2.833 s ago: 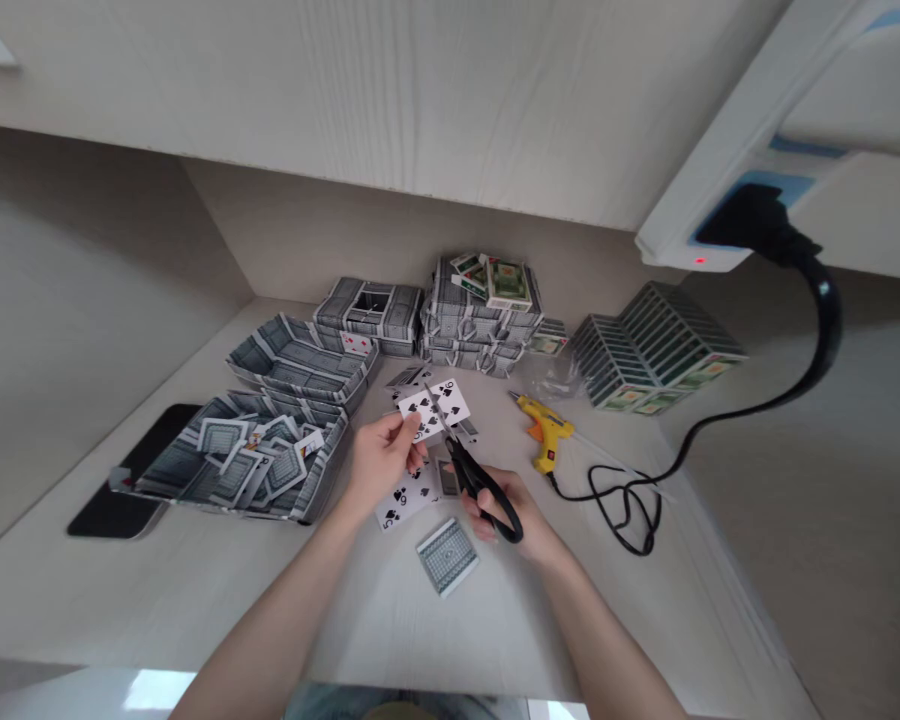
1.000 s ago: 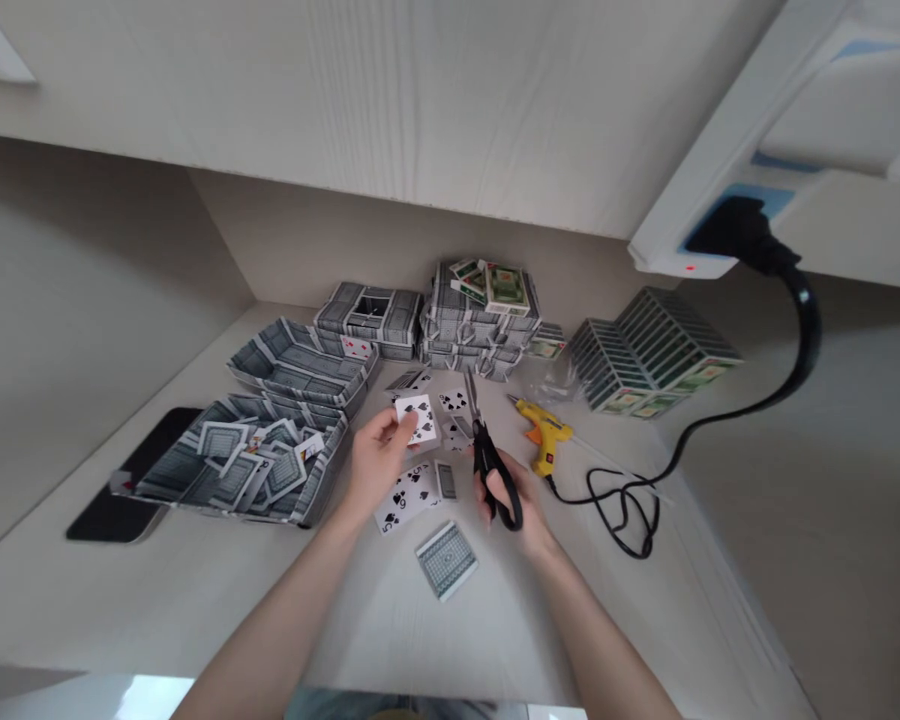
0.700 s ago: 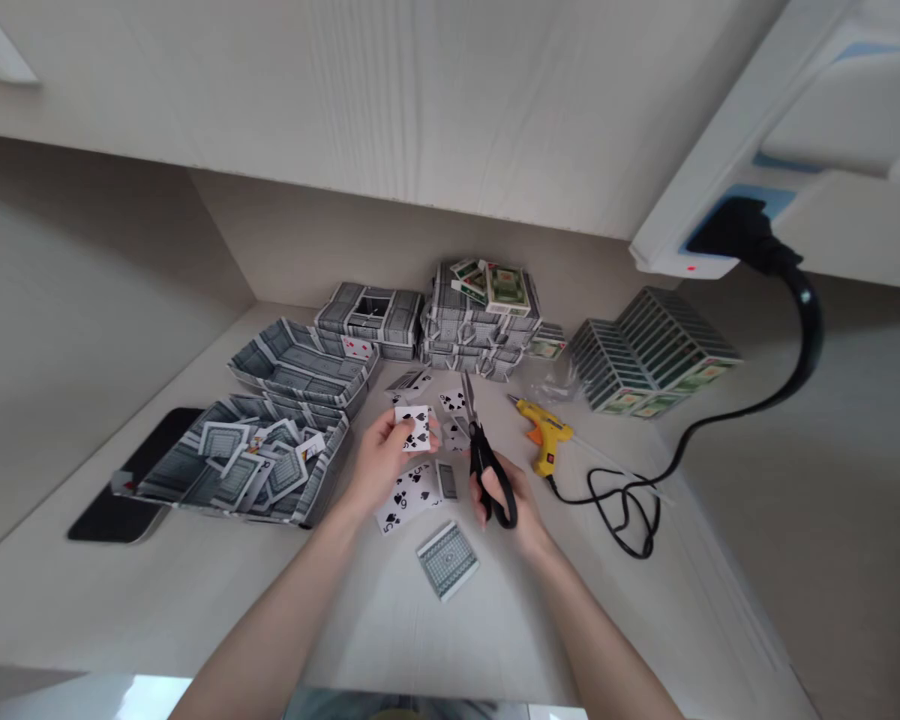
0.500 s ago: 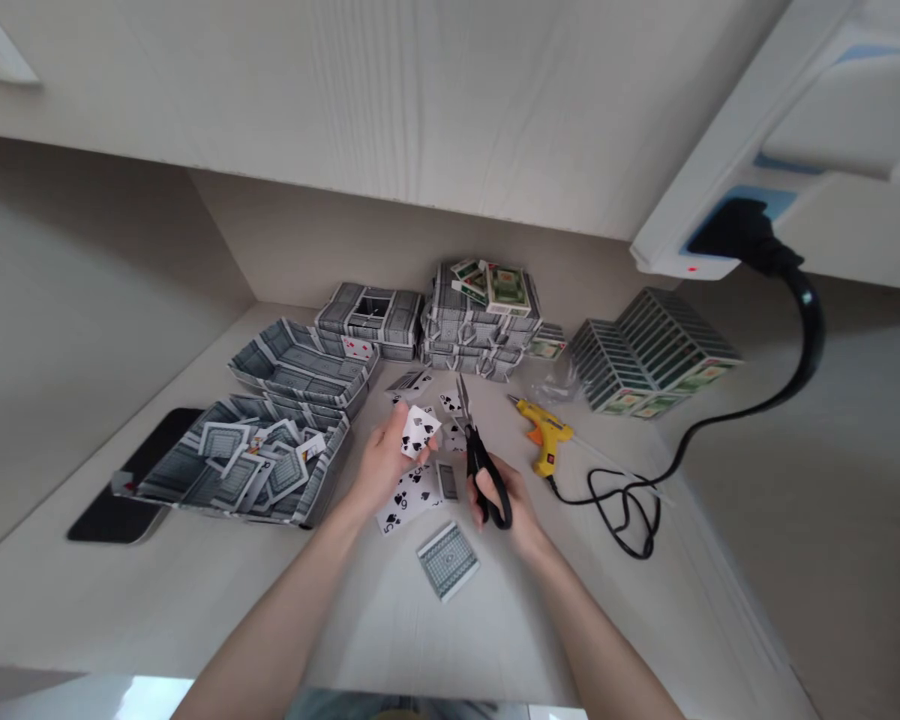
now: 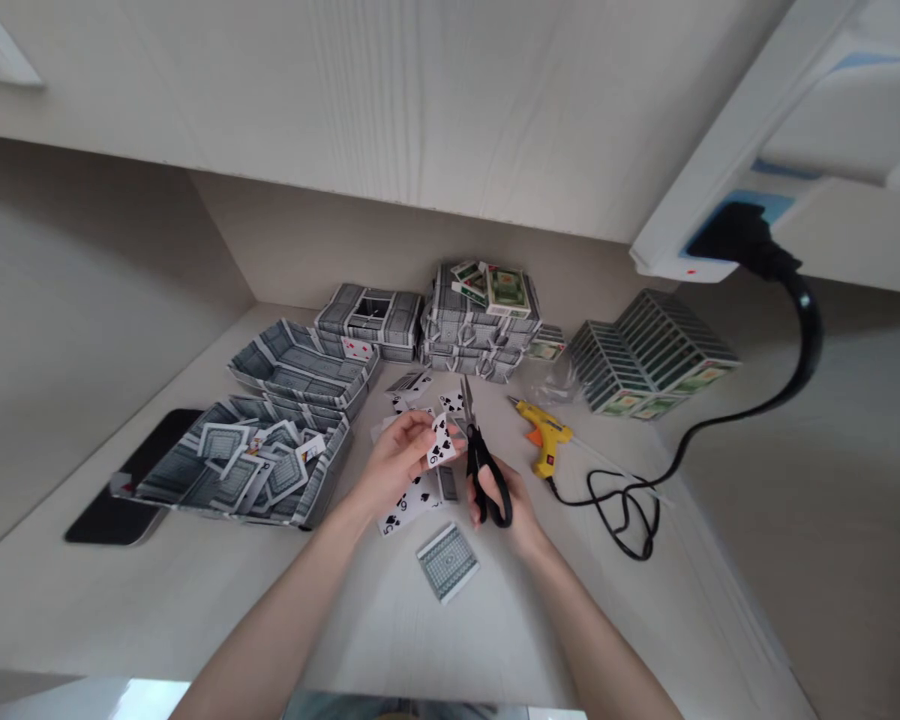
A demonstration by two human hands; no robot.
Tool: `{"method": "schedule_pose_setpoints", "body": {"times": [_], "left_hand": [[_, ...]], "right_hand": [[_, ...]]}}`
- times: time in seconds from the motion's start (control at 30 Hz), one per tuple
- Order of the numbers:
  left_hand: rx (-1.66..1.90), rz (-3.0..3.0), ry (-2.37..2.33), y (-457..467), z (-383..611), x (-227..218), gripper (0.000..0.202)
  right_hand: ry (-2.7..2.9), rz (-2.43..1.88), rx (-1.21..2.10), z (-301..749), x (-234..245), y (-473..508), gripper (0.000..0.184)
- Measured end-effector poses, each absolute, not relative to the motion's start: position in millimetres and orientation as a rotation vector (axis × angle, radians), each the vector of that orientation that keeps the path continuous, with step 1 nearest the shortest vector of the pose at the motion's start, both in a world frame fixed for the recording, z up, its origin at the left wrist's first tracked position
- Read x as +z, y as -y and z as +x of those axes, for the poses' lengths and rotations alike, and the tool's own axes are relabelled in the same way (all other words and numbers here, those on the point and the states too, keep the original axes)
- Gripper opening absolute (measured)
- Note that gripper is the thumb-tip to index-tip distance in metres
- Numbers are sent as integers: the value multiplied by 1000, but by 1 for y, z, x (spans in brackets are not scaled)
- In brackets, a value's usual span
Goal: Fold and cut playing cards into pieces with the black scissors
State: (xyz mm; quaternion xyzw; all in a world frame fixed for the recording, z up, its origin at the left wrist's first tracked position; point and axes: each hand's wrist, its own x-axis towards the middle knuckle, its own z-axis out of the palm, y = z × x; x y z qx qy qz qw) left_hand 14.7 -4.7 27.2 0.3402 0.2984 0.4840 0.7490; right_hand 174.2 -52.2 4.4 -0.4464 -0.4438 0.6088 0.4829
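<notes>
My left hand (image 5: 394, 466) pinches a small cut piece of a spade playing card (image 5: 440, 441) just above the desk. My right hand (image 5: 511, 502) grips black-handled scissors (image 5: 480, 462) with the blades pointing away, right beside that card piece. Under my hands lie more spade cards (image 5: 407, 502) face up and one card face down (image 5: 447, 560). Small offcuts (image 5: 409, 384) lie further back.
A tray made of cards (image 5: 232, 470) holding loose cards sits at left, on a black slab (image 5: 105, 510). More card trays (image 5: 300, 365) and boxes (image 5: 477, 320) stand behind. A yellow glue gun (image 5: 544, 435) with a black cord (image 5: 630, 500) lies right, near a fanned card block (image 5: 652, 350).
The whole card was cut; one half was left on the desk. My left hand turned the remaining piece and brought it against the scissors, which swung upright and nearer to me.
</notes>
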Motion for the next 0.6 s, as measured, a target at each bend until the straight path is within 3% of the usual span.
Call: {"method": "schedule_pose_setpoints", "body": {"times": [0.17, 0.43, 0.6], "left_hand": [[1052, 776, -644, 5, 14, 26, 47], [1065, 821, -703, 7, 21, 24, 26], [1080, 856, -772, 7, 24, 24, 20]], "right_hand": [[1117, -1085, 1479, 174, 5, 52, 36], [1182, -1164, 1192, 169, -2, 48, 53], [1344, -1446, 787, 179, -13, 44, 53]]}}
